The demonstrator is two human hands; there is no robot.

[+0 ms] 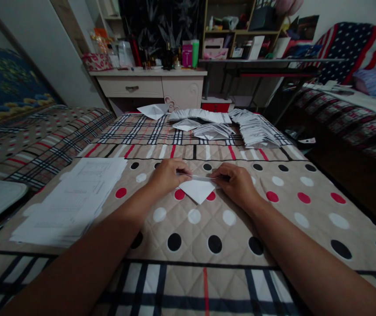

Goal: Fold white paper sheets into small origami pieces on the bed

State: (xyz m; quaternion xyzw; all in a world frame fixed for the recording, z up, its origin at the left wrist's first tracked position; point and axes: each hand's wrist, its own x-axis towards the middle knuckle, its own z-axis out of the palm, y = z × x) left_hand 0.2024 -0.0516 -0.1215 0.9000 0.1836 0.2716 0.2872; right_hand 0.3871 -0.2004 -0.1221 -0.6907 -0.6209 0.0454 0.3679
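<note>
A small white folded paper [198, 190] is held just over the dotted bedspread [204, 259], its pointed corner toward me. My left hand [170, 175] pinches its upper left edge between thumb and fingers. At the upper right edge, my right hand [236, 182] grips the paper in the same way. A narrow folded strip runs along the top between the two hands. Left of my left arm lies a stack of printed paper sheets [76, 197]. Beyond my hands are rows of folded white papers [257, 127], packed close together.
More folded papers [212, 131] and a single loose one [155, 110] lie at the bed's far end. Behind stands a white dresser [131, 85] with bottles and boxes on top. A desk [273, 61] is at the back right, and a pale lidded object [1, 197] at the left edge.
</note>
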